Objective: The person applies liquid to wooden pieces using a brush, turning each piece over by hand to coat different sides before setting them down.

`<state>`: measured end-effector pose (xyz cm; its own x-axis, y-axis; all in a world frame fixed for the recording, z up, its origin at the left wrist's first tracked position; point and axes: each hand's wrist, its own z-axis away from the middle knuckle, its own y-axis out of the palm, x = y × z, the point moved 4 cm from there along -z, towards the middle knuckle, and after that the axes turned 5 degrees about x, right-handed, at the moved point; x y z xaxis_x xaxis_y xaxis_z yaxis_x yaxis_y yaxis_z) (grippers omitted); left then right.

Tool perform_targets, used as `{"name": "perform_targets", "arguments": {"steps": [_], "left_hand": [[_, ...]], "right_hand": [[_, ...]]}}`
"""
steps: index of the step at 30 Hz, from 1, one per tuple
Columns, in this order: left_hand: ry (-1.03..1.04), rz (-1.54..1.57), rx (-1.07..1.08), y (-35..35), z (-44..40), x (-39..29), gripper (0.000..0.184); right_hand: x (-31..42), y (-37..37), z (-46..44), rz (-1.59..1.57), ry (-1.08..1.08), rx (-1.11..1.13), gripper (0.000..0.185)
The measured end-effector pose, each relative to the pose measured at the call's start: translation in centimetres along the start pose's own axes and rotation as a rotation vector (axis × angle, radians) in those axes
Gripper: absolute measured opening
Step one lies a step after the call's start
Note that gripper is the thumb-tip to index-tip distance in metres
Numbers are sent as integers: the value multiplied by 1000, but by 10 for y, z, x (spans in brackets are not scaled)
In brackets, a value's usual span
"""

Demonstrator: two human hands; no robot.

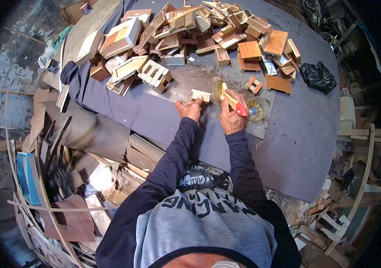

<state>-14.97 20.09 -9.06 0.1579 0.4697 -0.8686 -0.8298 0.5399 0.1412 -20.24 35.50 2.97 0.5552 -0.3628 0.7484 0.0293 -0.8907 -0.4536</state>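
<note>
My left hand pinches a small pale wooden block by its near edge, just above the dark work board. To its right, my right hand is wrapped round a brush with a wooden handle and a red end. The bristles point away from me, towards the board, a short way right of the block. Beside my right hand stands a clear round container with yellowish liquid. A small slotted wooden piece lies beyond the container.
A large heap of wooden boxes and pieces covers the far side of the cloth-covered table. Slotted wooden pieces lie at the left. A black plastic bag is at the right. Wood scraps lie below both table sides.
</note>
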Motion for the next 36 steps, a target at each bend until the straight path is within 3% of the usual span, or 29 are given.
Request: {"name": "perform_targets", "arguments": {"steps": [8, 12, 14, 20, 27, 29, 32, 36], "left_hand": [[65, -265, 1, -5, -32, 33, 92], [96, -437, 54, -8, -9, 6, 96], [267, -753, 84, -6, -2, -12, 100], [292, -1088, 62, -8, 20, -40, 105], [270, -1037, 185, -22, 23, -48, 99], [626, -1025, 144, -29, 13, -39, 91], [758, -1007, 178, -31, 13, -37, 87], [695, -936, 184, -32, 15, -31, 84]], "right_hand": [[-9, 19, 9, -72, 41, 76, 19], [-8, 15, 10, -64, 44, 80, 20], [-8, 15, 8, -54, 47, 104, 21], [-14, 16, 10, -17, 58, 101, 21], [-15, 18, 12, -59, 79, 127, 20], [-13, 20, 14, -71, 109, 135, 20], [-13, 20, 16, -92, 132, 106, 20], [-27, 22, 18, -114, 162, 97, 22]]}}
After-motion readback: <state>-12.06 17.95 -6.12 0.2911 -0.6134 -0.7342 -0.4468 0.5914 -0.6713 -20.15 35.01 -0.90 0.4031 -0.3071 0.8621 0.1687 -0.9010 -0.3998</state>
